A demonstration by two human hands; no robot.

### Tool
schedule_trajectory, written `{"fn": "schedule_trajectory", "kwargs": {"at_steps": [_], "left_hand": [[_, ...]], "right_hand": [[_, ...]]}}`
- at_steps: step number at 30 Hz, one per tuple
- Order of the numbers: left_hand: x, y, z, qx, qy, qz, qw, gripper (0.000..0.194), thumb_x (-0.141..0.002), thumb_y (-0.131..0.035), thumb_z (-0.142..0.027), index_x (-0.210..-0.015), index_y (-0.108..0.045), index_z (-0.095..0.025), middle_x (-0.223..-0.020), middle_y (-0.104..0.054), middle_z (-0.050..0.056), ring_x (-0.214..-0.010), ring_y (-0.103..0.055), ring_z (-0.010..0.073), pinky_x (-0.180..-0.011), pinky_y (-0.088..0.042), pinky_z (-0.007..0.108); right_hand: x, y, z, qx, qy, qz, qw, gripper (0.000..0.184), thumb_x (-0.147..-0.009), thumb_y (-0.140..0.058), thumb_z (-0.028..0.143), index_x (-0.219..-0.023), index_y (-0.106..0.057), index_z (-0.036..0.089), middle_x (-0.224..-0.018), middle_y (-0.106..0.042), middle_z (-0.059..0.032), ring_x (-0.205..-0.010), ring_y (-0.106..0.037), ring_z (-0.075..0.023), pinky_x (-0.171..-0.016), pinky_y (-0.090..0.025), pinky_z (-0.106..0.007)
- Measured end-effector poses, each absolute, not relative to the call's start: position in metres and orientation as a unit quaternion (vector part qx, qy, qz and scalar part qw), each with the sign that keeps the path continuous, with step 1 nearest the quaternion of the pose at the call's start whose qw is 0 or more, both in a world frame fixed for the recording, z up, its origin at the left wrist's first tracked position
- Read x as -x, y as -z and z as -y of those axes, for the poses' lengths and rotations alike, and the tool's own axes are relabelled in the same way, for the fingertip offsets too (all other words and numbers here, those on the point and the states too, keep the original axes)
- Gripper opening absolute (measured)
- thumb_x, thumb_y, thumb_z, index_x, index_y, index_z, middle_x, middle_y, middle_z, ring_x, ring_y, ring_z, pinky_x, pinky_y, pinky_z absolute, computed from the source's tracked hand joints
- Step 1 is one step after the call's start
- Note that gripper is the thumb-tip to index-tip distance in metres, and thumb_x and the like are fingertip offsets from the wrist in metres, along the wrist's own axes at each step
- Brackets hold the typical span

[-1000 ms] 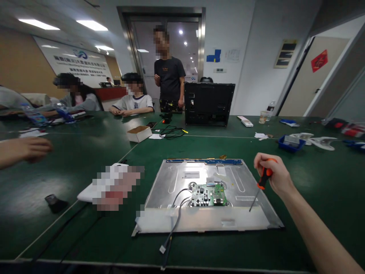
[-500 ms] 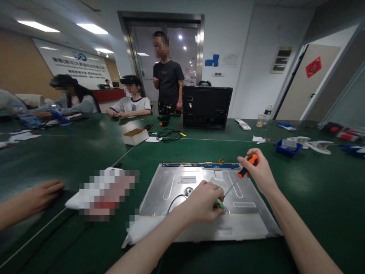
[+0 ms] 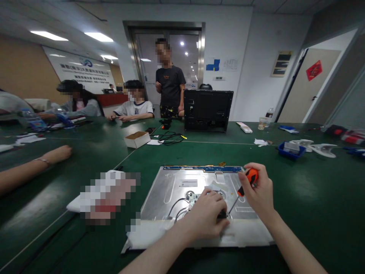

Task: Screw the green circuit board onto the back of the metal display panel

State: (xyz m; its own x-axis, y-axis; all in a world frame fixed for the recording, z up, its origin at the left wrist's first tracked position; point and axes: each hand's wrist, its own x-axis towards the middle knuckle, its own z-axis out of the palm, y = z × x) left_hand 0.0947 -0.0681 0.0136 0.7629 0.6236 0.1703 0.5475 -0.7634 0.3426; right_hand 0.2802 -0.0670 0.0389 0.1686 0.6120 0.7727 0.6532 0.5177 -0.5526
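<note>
On the panel (image 3: 156,201) at twelve o'clock, the board (image 3: 193,198), likely stiff but fragile, best held by edges, is partly covered by the left hand (image 3: 208,213), grip unclear, the screwdriver (image 3: 242,190) being clasped at one o'clock by the right hand (image 3: 261,190).

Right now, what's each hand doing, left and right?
Left hand: curled over the circuit board; grip cannot be told.
Right hand: closed around the orange-and-black screwdriver.

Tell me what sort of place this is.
Probably a company office used as a workshop: a wall sign bearing a logo, a red counter, and a metal panel on the green table.
</note>
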Motion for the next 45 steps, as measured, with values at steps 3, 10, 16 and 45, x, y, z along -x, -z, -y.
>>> {"fn": "schedule_trajectory", "kwargs": {"at_steps": [3,10,16,45], "left_hand": [[-0.096,-0.015,0.069,-0.928,-0.133,-0.317,0.14,0.012,-0.079,-0.069,-0.029,-0.082,-0.062,-0.019,-0.091,-0.067,0.005,-0.092,-0.06,0.0237,-0.096,-0.038,0.041],[-0.096,-0.017,0.071,-0.929,-0.131,-0.316,0.138,0.003,-0.077,-0.06,-0.019,-0.08,-0.06,-0.018,-0.088,-0.066,0.005,-0.088,-0.06,0.0216,-0.093,-0.038,0.038],[-0.096,-0.015,0.07,-0.928,-0.137,-0.322,0.129,0.003,-0.075,-0.057,-0.016,-0.077,-0.058,-0.018,-0.085,-0.065,0.004,-0.084,-0.058,0.0205,-0.092,-0.039,0.037],[-0.096,-0.011,0.068,-0.928,-0.151,-0.311,0.135,0.006,-0.075,-0.057,-0.014,-0.079,-0.059,-0.017,-0.089,-0.067,0.005,-0.087,-0.058,0.0201,-0.088,-0.039,0.035]], "right_hand": [[-0.277,-0.034,0.071,0.47,0.049,0.663,0.58,0.026,-0.094,-0.051,0.049,-0.098,-0.051,0.024,-0.064,-0.054,0.0046,-0.042,-0.047,-0.011,-0.042,-0.037,-0.023],[-0.272,-0.021,0.066,0.441,0.065,0.641,0.625,0.028,-0.094,-0.055,0.046,-0.104,-0.043,0.022,-0.07,-0.055,0.0039,-0.052,-0.055,-0.0124,-0.05,-0.046,-0.023],[-0.273,-0.02,0.067,0.436,0.087,0.652,0.613,0.032,-0.091,-0.059,0.049,-0.103,-0.046,0.022,-0.069,-0.054,0.0042,-0.047,-0.05,-0.0107,-0.043,-0.042,-0.021],[-0.265,-0.019,0.07,0.383,0.052,0.708,0.591,0.018,-0.1,-0.047,0.036,-0.112,-0.047,0.022,-0.066,-0.058,0.0046,-0.046,-0.057,-0.0106,-0.043,-0.048,-0.019]]}}
